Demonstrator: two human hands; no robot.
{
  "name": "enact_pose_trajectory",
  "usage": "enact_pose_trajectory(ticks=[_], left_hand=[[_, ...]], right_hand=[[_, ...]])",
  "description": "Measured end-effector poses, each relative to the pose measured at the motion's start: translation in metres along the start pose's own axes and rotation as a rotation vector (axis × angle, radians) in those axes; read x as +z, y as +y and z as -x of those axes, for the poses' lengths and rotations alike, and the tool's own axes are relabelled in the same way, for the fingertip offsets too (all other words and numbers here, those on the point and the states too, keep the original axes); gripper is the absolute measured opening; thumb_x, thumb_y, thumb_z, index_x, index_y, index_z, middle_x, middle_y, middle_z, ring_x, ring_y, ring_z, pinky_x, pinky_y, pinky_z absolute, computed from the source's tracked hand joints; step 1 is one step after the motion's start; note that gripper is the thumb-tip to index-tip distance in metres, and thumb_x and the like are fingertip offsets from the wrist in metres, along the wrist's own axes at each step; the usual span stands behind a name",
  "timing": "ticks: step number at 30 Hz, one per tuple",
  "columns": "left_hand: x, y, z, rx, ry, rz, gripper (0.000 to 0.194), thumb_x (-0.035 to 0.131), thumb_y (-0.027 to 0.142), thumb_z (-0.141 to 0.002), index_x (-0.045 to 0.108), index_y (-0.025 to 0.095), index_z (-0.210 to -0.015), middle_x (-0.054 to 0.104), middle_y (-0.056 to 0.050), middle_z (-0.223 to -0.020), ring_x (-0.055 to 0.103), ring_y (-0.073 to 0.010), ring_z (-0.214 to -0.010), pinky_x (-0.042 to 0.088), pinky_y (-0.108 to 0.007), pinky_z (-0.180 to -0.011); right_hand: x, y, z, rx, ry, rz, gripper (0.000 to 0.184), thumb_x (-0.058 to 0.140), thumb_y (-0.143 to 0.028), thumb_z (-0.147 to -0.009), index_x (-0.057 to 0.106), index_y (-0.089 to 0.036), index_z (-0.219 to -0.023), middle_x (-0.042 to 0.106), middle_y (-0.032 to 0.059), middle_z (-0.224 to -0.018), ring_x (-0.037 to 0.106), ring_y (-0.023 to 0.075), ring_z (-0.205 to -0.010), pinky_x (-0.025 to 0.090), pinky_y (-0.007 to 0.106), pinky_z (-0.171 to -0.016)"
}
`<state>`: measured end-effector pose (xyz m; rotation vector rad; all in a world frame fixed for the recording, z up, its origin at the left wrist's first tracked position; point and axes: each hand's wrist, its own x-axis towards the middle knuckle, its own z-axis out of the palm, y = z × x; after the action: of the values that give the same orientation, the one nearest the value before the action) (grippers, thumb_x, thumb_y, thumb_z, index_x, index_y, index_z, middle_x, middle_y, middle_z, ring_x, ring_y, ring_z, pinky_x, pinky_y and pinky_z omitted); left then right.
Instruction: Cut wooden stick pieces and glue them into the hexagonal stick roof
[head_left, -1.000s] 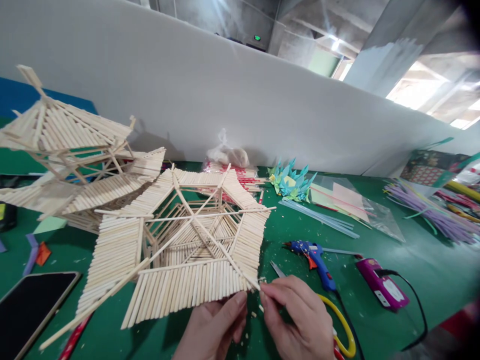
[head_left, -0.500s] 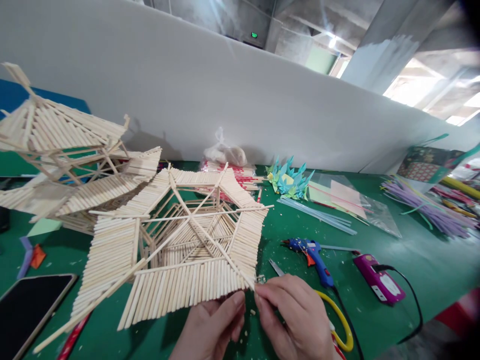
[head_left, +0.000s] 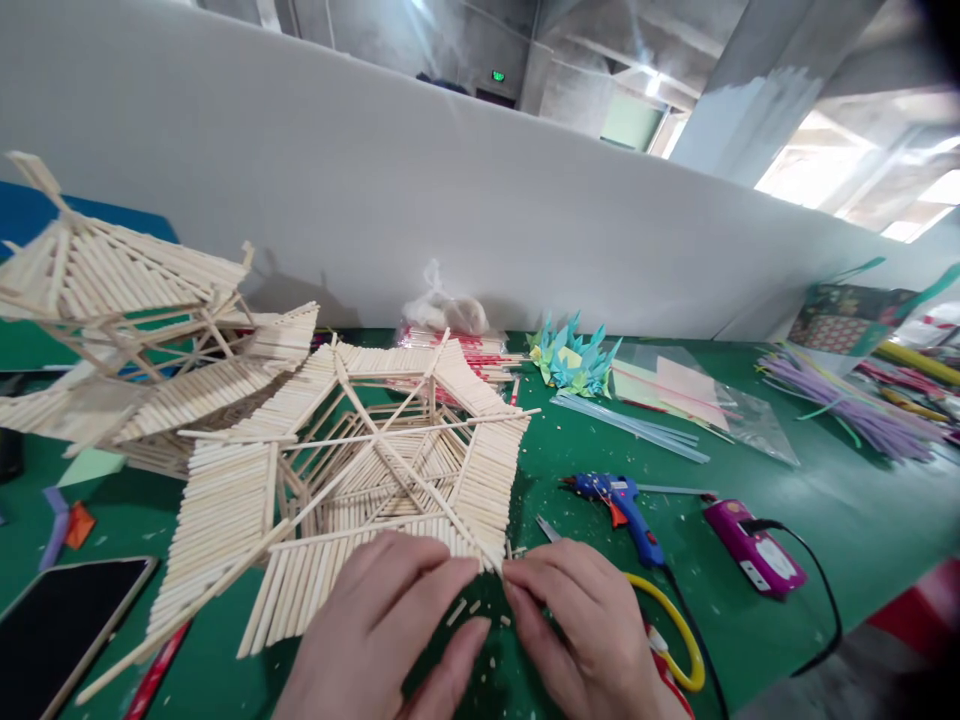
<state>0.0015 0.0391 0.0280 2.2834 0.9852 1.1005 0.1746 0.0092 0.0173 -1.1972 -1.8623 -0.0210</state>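
A hexagonal roof made of pale wooden sticks [head_left: 352, 500] lies on the green table [head_left: 750, 470] in front of me. My left hand [head_left: 375, 630] rests on its near edge, fingers laid over the sticks and thumb stretched toward the right. My right hand [head_left: 592, 620] sits just right of the roof's near right corner, fingers curled in a pinch at a stick end there. Small cut stick pieces [head_left: 461, 610] lie between the two hands.
A taller stick pagoda roof [head_left: 120, 300] stands at the left. A blue glue gun [head_left: 622, 505], a purple device with a black cable [head_left: 754, 555], yellow-handled scissors [head_left: 667, 630], a dark tablet [head_left: 60, 630], paper flowers [head_left: 574, 360] and a grey partition wall [head_left: 375, 200] surround the work.
My left hand has moved up and forward from below the roof's edge onto its near sticks. My right hand stays pinched at the near right corner.
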Motion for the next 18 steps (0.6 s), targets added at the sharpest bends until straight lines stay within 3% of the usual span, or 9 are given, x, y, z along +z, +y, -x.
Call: enact_pose_trajectory(ticks=[6, 11, 18], left_hand=[[-0.002, -0.005, -0.023, 0.056, -0.227, -0.209, 0.030, 0.056, 0.015, -0.074, 0.056, 0.022, -0.103, 0.055, -0.007, -0.103, 0.045, -0.0276, -0.097, 0.038, -0.044, -0.080], [0.000, -0.001, -0.031, 0.061, -0.294, -0.232, 0.025, 0.057, 0.012, -0.070, 0.059, 0.022, -0.093, 0.055, -0.008, -0.100, 0.045, -0.0292, -0.095, 0.036, -0.047, -0.078], [0.000, -0.002, -0.035, 0.075, -0.301, -0.245, 0.017, 0.056, 0.012, -0.072, 0.060, 0.022, -0.086, 0.055, -0.007, -0.097, 0.045, -0.0281, -0.094, 0.036, -0.046, -0.077]], right_hand=[[0.001, 0.001, 0.004, 0.025, -0.012, -0.016, 0.015, 0.057, -0.006, -0.075, 0.064, -0.012, -0.087, 0.066, 0.0075, -0.071, 0.059, 0.0162, -0.063, 0.050, 0.028, -0.055], [0.000, 0.000, 0.004, 0.035, -0.015, -0.001, 0.015, 0.056, -0.006, -0.075, 0.064, -0.012, -0.086, 0.066, 0.0067, -0.071, 0.059, 0.0158, -0.063, 0.051, 0.028, -0.057], [0.002, 0.000, 0.004, 0.050, 0.006, 0.002, 0.013, 0.057, -0.007, -0.075, 0.064, -0.013, -0.084, 0.066, 0.0064, -0.071, 0.059, 0.0152, -0.063, 0.051, 0.028, -0.058]])
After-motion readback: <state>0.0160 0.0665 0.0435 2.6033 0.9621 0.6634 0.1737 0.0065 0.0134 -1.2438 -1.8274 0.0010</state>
